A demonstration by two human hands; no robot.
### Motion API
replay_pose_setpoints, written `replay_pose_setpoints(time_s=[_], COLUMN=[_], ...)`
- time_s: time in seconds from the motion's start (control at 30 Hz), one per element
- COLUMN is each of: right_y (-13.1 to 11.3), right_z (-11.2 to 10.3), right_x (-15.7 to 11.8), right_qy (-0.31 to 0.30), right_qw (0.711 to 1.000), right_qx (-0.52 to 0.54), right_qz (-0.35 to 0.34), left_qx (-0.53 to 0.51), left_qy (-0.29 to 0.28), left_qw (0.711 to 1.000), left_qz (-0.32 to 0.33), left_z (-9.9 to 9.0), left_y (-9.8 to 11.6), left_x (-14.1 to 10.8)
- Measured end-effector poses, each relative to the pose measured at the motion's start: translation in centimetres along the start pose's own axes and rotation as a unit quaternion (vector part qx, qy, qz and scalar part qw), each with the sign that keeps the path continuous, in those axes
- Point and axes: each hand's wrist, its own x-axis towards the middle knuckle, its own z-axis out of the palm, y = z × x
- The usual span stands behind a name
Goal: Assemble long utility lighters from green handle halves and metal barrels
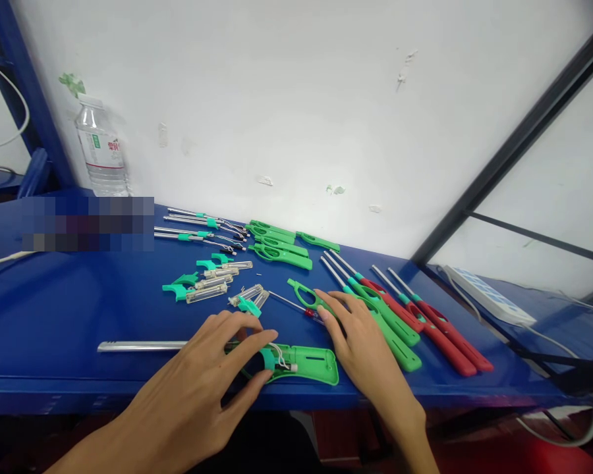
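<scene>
A green half shell of a utility lighter (316, 364) lies open side up near the table's front edge, with a metal tube (143, 346) out to its left. White wires and a small black part (284, 366) sit inside it. My left hand (212, 375) bends over the shell, thumb and forefinger around the teal trigger (267, 359). My right hand (358, 332) has its thumb and fingers closed about another green lighter shell (304, 294). Beside the right thumb lies a screwdriver (289, 302) with a red and clear handle, partly hidden by that hand.
Clear fuel tanks (210, 293) and teal triggers (175, 291) lie left of centre. Behind are metal tubes with wires (192, 235) and green shells (281, 255). Green lighters (395, 322) and red lighters (445, 339) lie at right. A bottle (101, 148) and power strip (489, 293) flank them.
</scene>
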Motion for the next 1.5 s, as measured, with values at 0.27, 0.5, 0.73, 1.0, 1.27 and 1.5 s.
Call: replay_pose_setpoints(time_s=[0.27,0.5,0.73,1.0,1.27,1.5], right_y=[0.1,0.3,0.2,0.2,0.1,0.2], right_z=[0.0,0.1,0.0,0.0,0.1,0.2], right_x=[0.1,0.1,0.1,0.1,0.1,0.0], right_qy=[-0.015,-0.014,-0.016,-0.028,-0.016,-0.017], right_qw=[1.0,1.0,1.0,1.0,1.0,1.0], right_qx=[0.002,0.005,-0.002,0.005,0.003,0.015], right_qz=[0.007,0.006,0.004,0.007,0.011,0.003], left_qx=[-0.031,-0.065,-0.045,0.022,0.093,0.083], left_qy=[-0.028,-0.021,-0.035,0.015,-0.023,-0.053], left_qw=[0.999,0.998,0.998,0.999,0.994,0.994], left_qz=[-0.014,-0.014,-0.021,-0.036,-0.053,-0.045], left_z=[-0.1,-0.2,-0.1,-1.2,-1.3,-1.1], left_y=[0.2,0.2,0.3,-0.9,-2.0,-1.8], left_x=[0.0,0.2,0.0,0.6,1.0,0.6])
